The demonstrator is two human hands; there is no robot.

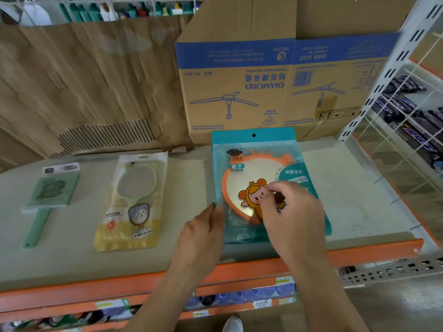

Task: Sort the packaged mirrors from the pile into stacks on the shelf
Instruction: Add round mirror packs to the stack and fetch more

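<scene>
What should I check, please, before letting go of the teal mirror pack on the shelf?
1. The teal mirror pack lies flat on the shelf: ok.
2. Its hang-hole end faces the cardboard box behind: ok.
3. Gap to the yellow mirror pack: ok.
4. Lower end inside the shelf's front edge: cannot tell, the hands cover it.
5. Hands off: not ok; the left hand touches its left edge, the right hand rests on top.

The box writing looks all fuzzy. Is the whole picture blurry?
Head view: small print on the cardboard box is smeared; head view: the teal mirror pack shows a readable MIRROR label; head view: the green mirror, far left, has a tag too blurred to read.
</scene>
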